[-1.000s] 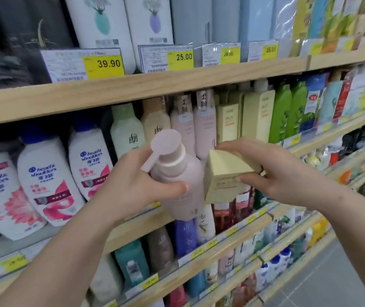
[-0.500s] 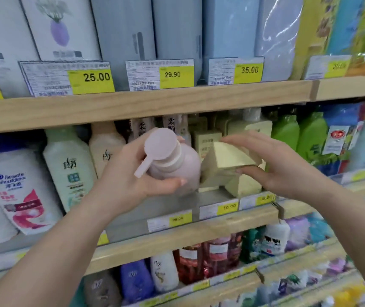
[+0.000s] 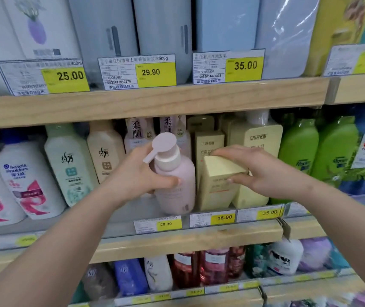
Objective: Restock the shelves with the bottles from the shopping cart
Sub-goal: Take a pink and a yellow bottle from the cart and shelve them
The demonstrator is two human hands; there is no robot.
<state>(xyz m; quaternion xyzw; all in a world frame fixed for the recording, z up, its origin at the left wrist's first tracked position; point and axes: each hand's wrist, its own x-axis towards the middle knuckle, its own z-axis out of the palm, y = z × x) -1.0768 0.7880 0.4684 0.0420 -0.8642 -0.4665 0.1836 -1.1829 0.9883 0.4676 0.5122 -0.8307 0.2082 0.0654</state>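
Note:
My left hand grips a pink pump bottle by its shoulder; the bottle stands on the middle shelf, above the 29.90 tag. My right hand holds the top of a pale yellow box, which rests on the same shelf right beside the pink bottle, above the 16.00 tag. Behind them stand matching pink bottles and yellow boxes. No shopping cart is in view.
White and cream shampoo bottles fill the shelf to the left, green bottles to the right. Tall boxed packs line the upper shelf. Red, blue and white bottles sit on the lower shelf.
Both hands moved forward and down into the middle shelf. The pink bottle and yellow box went from tilted in the air to standing upright on the shelf surface.

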